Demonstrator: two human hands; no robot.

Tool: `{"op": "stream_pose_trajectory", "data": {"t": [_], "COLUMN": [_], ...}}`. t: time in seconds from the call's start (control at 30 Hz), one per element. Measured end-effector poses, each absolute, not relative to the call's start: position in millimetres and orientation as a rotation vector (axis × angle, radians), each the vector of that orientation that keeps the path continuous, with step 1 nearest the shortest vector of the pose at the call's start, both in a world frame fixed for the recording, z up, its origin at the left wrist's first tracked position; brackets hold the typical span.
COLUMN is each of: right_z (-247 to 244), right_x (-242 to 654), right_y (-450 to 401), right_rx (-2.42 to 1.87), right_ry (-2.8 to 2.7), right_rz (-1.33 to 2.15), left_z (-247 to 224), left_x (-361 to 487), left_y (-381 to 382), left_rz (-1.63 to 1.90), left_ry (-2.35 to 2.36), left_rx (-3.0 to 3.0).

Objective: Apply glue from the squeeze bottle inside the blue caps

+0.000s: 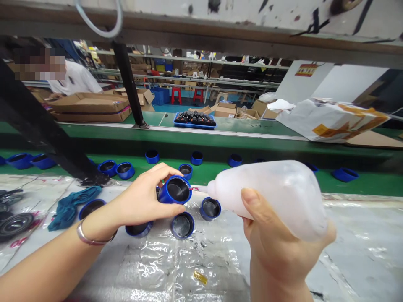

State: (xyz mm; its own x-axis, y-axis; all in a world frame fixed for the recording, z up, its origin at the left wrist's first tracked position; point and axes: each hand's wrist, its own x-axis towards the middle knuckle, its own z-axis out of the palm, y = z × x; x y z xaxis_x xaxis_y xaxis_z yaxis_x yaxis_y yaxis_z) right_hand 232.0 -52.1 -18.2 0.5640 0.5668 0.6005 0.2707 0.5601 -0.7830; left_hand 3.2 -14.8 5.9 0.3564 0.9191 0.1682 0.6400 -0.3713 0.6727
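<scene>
My left hand (151,193) is closed round a blue cup-shaped part (174,189) with a black inside, tilted so its opening faces me and to the right. In my right hand (277,235) lies a translucent white squeeze bottle (267,193), held nearly level. Its thin nozzle tip (194,189) meets the right rim of the blue part. Whether liquid is coming out cannot be made out. Below them on the plastic-covered table stand more blue parts, one (182,225) under my left hand and another (210,208) beneath the nozzle.
Several blue parts (125,170) sit along the green conveyor belt (170,172). A teal cloth (72,207) and black round pieces (15,224) lie at left. A dark post (47,121) slants across the left side. Beyond are a blue tray (195,121), cartons and a person in white.
</scene>
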Motion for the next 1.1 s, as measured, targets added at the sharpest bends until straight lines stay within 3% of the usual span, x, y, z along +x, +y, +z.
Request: {"op": "stream_pose_trajectory", "data": {"t": [0.23,0.47,0.77,0.93,1.1], "right_z": [4,12,16,13,5], "right_x": [227,229,230,233,231], "right_y": [-47,-43,-37,-32,-26], "right_rx": [-0.818,-0.76,-0.731,-0.728,-0.72], "right_ry": [-0.693,-0.729,-0.714,-0.708,-0.712], "right_rz": [0.499,0.544,0.556,0.608,0.638], "left_z": [-26,-61,-51,-37,-21], "left_x": [-15,-45,-73,-66,-29], "left_y": [24,102,163,148,72], "left_rz": [0.642,0.413,0.356,0.505,0.689], "left_ry": [1.703,1.967,2.192,2.135,1.697], "left_rx": [1.974,1.925,1.8,1.818,1.964]}}
